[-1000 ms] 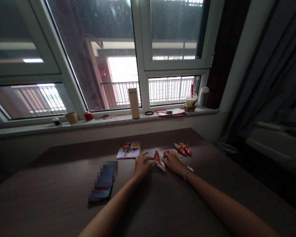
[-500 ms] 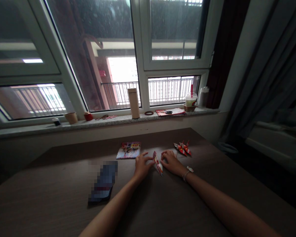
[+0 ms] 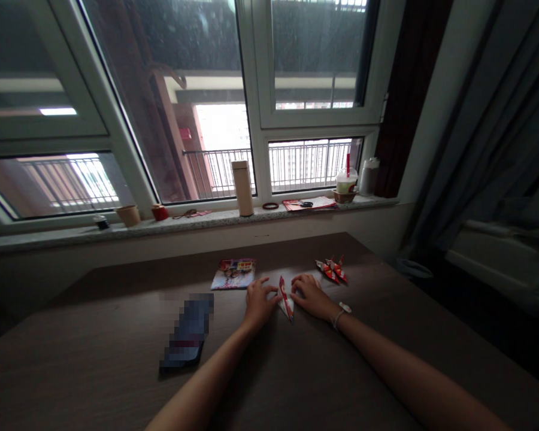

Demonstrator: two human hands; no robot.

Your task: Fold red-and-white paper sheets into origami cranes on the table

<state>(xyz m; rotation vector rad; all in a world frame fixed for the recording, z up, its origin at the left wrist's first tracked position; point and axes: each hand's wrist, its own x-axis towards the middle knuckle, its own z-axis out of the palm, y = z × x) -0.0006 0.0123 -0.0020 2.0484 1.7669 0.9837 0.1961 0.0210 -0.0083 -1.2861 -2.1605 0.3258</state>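
A red-and-white piece of folded paper [image 3: 287, 304], long and pointed at both ends, stands on the table between my two hands. My left hand [image 3: 259, 302] holds its left side, thumb and fingertips bent in at the edge. On the opposite side, my right hand [image 3: 311, 294] has its curled fingers at the paper's right edge; the exact grip of its fingertips is partly hidden. To the right of that hand lie finished-looking red-and-white folded paper figures [image 3: 333, 270] with pointed tips, side by side.
A colourful printed packet [image 3: 234, 274] lies beyond my left hand. Nearer, at left, is a blurred-out dark phone-like object [image 3: 187, 332] on the brown table [image 3: 94, 347]. The windowsill holds a beige bottle [image 3: 243, 188], scissors [image 3: 306, 204] on paper sheets and a drink cup [image 3: 346, 179].
The folded paper has turned and spread slightly between my hands, with more of its white face showing. Both hands stay almost in place.
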